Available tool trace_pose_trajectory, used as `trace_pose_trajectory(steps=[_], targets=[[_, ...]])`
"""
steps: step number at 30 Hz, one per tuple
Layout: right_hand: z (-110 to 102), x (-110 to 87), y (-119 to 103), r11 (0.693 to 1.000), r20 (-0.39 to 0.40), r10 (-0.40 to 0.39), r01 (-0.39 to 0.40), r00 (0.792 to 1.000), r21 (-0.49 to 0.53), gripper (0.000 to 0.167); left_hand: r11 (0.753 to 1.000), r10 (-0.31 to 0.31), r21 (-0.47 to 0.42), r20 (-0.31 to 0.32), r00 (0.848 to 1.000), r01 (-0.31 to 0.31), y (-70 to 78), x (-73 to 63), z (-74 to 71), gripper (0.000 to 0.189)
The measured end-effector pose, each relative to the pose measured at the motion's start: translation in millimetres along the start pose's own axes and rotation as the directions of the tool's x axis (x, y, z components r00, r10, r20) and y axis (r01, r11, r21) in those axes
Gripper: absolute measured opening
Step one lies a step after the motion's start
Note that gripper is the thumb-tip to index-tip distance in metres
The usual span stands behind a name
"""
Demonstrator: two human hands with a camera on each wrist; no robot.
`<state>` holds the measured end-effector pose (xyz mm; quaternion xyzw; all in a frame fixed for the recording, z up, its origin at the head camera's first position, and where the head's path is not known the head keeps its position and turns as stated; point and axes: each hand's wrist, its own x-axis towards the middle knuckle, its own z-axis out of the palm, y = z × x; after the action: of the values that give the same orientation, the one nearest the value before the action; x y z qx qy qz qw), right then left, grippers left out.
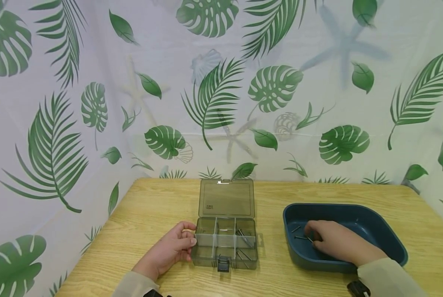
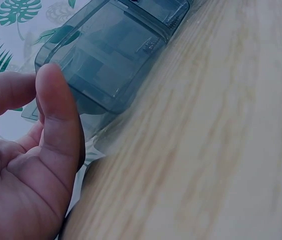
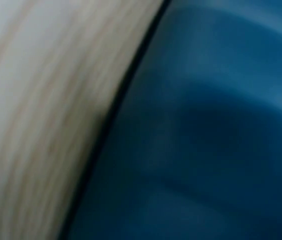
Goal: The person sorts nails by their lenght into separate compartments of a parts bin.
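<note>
Wood-grain table, leaf-print sheet behind. Right hand is down in the blue tray, fingers curled; fastener end shows at fingertips, can't tell if pinched. Two loose metal fasteners lie just left of those fingertips, one near-crosswise, one slanted. Left hand grips the left edge of the open divided box, left of tray, well off the fasteners.

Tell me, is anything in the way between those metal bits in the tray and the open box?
Just walls: the metal bits would have to clear the tray's left side, then the box's right side. Nothing else visible stands between; the lid is open at the far edge.
</note>
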<state>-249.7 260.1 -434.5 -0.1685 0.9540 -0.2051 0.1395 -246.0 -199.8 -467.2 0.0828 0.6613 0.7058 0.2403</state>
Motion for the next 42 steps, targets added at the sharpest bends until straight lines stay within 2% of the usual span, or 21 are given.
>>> trace_pose_trajectory(steps=[11, 19, 31, 36, 42], targets=[[1, -1.0, 2, 1.0, -0.015, -0.026, 0.026, 1.0, -0.005, 0.019, 1.0, 0.004, -0.001, 0.002, 1.0, -0.004, -0.3, -1.3, 0.9, 0.047], [0, -1.1, -1, 1.0, -0.018, -0.017, 0.016, 1.0, -0.02, 0.02, 1.0, 0.007, 0.006, 0.008, 1.0, -0.007, -1.8, 0.7, -2.7, 0.044], [-1, -2.2, -1, 0.998, -0.1, -0.055, 0.051, 0.993, -0.045, 0.017, 1.0, 0.005, -0.006, 0.011, 1.0, -0.005, -0.6, -1.7, -0.1, 0.045], [-6, -6.1, -10, 0.995, -0.145, -0.093, 0.086, 0.985, -0.055, 0.017, 1.0, 0.001, -0.007, 0.012, 1.0, -0.001, -0.8, -0.9, -0.2, 0.046], [-13, -11.9, -34, 0.99, -0.183, -0.143, 0.138, 0.973, -0.038, 0.018, 1.0, -0.001, 0.002, 0.006, 1.0, 0.001, -2.2, 2.3, -2.0, 0.044]])
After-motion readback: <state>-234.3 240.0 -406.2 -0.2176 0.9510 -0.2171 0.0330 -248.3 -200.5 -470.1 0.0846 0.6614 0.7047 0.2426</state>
